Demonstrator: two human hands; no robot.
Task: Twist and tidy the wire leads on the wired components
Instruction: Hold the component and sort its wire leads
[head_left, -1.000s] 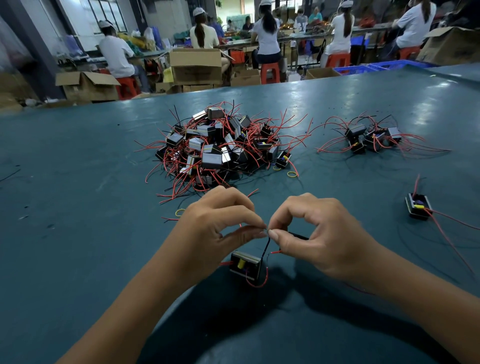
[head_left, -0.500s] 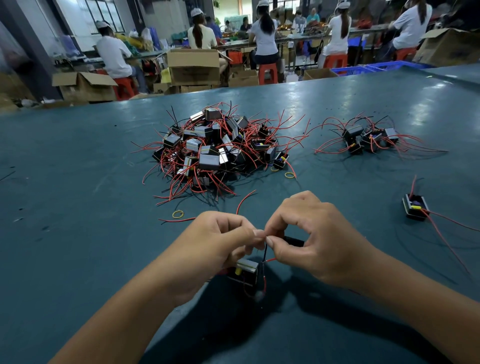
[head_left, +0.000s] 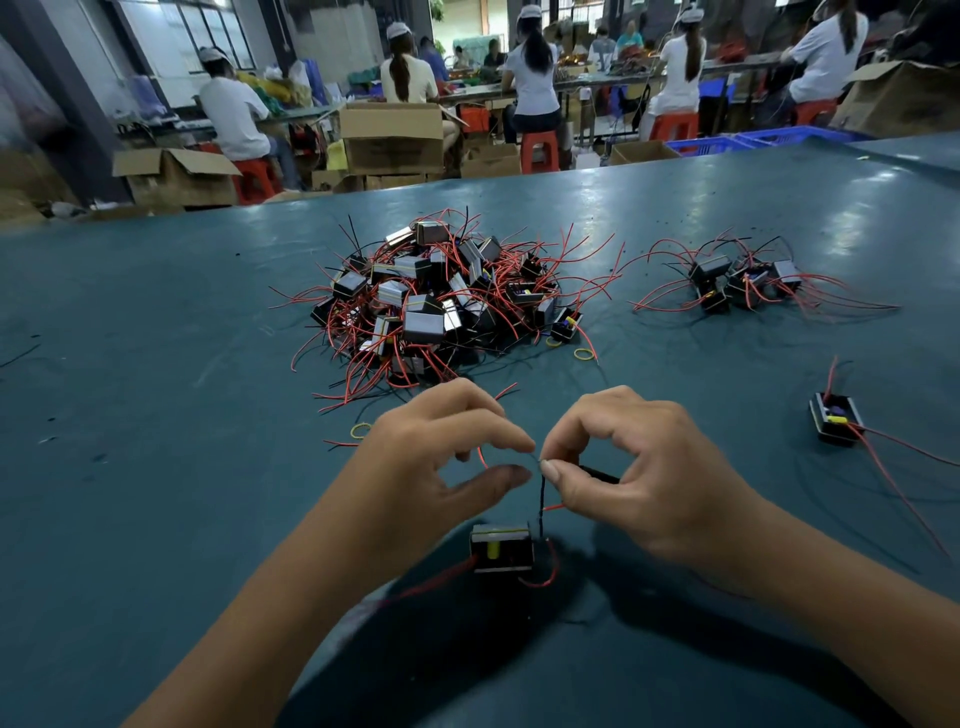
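A black wired component (head_left: 501, 553) with a yellow mark lies on the green table (head_left: 156, 415) just below my hands. Its twisted black lead (head_left: 542, 499) rises straight up to my right hand (head_left: 639, 467), which pinches the top of it between thumb and forefinger. A second black wire (head_left: 602, 473) runs through that hand's curl. My left hand (head_left: 431, 467) is curled beside it with thumb and forefinger parted. Its forefinger tip sits by the lead's bare end. A red lead (head_left: 480, 457) shows through the gap. More red leads trail from the component.
A big pile of components with red and black leads (head_left: 441, 301) lies behind my hands. A small group (head_left: 737, 280) sits at the right rear, and a lone component (head_left: 836, 421) at the right. Yellow rubber bands (head_left: 584, 354) lie loose. Seated workers and cardboard boxes are beyond the table.
My left thumb and forefinger, pinched together at the lead before, have parted. My right hand keeps its pinch. The component has dropped back to the table with the black lead drawn straight.
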